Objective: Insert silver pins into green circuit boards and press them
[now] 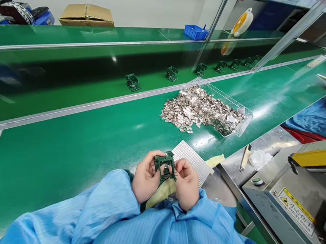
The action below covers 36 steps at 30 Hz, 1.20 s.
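A dark green plastic frame [165, 165] with an open middle is held up in front of my chest. My left hand [145, 178] grips its left side between thumb and fingers. At its right side, my right hand [187, 183] has thumb and fingertips pinched together against the frame's edge; whether a small part is between them is hidden. Behind my right hand lies a white gridded sheet [192, 159]. Farther off, a heap of small metal pieces [183, 107] spills from a clear plastic tray [245, 123] tipped on the green table [78, 146].
Several similar green frames [132, 82] stand in a row on the conveyor beyond the metal rail [94, 104]. A grey machine [279, 192] with a warning label is close on my right, beside a utility knife [245, 157]. Another person's blue sleeve [316, 115] shows at far right.
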{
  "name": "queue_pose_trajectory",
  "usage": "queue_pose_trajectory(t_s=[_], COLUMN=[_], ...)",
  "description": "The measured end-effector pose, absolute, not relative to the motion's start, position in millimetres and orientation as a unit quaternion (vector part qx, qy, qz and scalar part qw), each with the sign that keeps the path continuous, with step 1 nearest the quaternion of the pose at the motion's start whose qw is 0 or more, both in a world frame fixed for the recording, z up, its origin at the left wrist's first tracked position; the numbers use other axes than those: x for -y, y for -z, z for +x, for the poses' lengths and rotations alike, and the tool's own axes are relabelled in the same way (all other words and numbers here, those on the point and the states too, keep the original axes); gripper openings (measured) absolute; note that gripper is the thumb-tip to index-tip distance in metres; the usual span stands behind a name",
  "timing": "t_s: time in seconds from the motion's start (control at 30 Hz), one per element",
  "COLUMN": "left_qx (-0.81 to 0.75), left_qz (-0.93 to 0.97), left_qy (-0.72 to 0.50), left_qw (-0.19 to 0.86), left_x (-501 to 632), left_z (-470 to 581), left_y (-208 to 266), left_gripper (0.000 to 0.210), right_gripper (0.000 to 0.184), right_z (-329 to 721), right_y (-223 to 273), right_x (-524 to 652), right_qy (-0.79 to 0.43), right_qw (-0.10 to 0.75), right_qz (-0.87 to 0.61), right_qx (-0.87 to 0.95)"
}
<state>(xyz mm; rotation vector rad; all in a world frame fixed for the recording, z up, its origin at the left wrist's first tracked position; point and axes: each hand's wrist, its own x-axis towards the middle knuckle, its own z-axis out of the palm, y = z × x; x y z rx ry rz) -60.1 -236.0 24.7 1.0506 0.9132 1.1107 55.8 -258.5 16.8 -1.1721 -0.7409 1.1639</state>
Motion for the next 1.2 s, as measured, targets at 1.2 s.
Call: queue_pose_trajectory(t_s=[1.2], left_qx=[-0.348], left_qz=[0.54], left_qy=[-0.372], left_qw=[0.67], left_x=[186], left_z=[53], left_y=[-16], left_gripper=[0.05], right_gripper=[0.044], right_z=[164], right_y=[63], right_x=[298], right_qy=[-0.31], right_qw=[0.579], right_qz=[-0.639], right_qx=[0.4])
